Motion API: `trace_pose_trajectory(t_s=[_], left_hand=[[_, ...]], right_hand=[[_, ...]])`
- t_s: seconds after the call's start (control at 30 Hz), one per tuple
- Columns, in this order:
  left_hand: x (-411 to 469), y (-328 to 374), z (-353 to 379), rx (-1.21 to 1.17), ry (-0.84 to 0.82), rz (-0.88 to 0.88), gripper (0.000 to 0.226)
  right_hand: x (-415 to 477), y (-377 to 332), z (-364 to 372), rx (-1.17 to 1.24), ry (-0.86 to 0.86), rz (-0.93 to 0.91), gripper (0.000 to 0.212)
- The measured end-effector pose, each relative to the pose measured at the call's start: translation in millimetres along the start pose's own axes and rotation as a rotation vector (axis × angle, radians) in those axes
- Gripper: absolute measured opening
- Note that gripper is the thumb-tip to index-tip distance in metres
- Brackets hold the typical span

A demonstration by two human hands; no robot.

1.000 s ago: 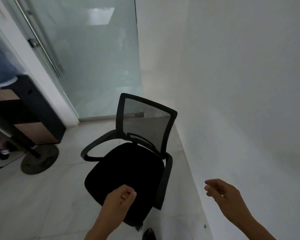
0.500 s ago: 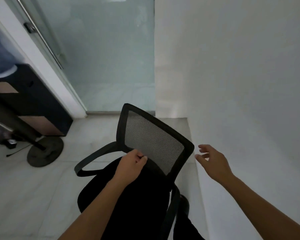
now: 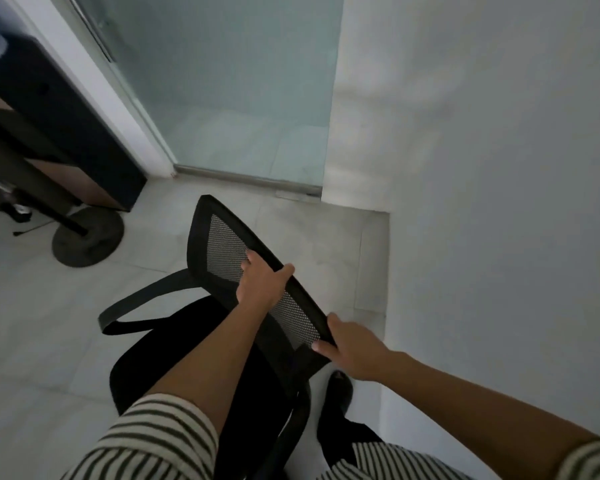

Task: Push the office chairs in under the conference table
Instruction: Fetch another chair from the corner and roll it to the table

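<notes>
Head view: a black office chair (image 3: 201, 344) stands on the pale tiled floor (image 3: 32, 323), close beside the white wall (image 3: 499, 202) on the right, in a corner where that wall meets a frosted glass panel (image 3: 243, 91). Its mesh backrest (image 3: 229, 251) faces the camera and runs diagonally from upper left to lower right; the padded seat (image 3: 174, 344) lies below it, and one curved armrest (image 3: 142, 303) reaches out to the left.

The left hand (image 3: 262, 284) is on the top edge of the backrest near its middle, its grip closed around the frame with the thumb over the far side and the fingers (image 3: 246, 261) pressed on the mesh. The right hand (image 3: 352, 346) is on the backrest's lower right corner, its grip wrapped on the frame edge, thumb on the near face. Both forearms stretch up from striped sleeves (image 3: 153, 438) at the bottom edge.

A dark shoe (image 3: 338, 389) shows on the floor just behind the chair, next to the wall.

At far left stands a dark cabinet with wood-toned panels (image 3: 66, 133), and beside it a round, flat stand base (image 3: 87, 237) with a slanted dark pole rising from it. No worktop for the chair to go under is in view.
</notes>
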State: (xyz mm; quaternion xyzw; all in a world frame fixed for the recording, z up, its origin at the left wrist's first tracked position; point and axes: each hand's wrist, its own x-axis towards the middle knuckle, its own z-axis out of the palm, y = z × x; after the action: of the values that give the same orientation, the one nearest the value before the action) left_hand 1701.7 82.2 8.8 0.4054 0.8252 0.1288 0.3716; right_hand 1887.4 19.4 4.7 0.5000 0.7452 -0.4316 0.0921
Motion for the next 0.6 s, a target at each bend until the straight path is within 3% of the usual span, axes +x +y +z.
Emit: trace_pose_trajectory(t_s=[0.23, 0.37, 0.47, 0.6], left_hand=[[-23, -90, -47, -0.121, 0.038, -0.081, 0.095], [-48, -149, -79, -0.192, -0.021, -0.068, 0.099], [-72, -185, -94, -0.205, -0.080, -0.027, 0.100], [-111, -238, -102, -0.208, -0.101, 0.008, 0.094]], right_hand=[[5, -62, 45, -0.099, -0.244, -0.158, 0.047], [9, -102, 71, -0.144, -0.369, -0.212, 0.055], [19, -128, 76, -0.155, -0.319, -0.205, 0.049], [54, -165, 66, -0.243, -0.035, -0.283, 0.033]])
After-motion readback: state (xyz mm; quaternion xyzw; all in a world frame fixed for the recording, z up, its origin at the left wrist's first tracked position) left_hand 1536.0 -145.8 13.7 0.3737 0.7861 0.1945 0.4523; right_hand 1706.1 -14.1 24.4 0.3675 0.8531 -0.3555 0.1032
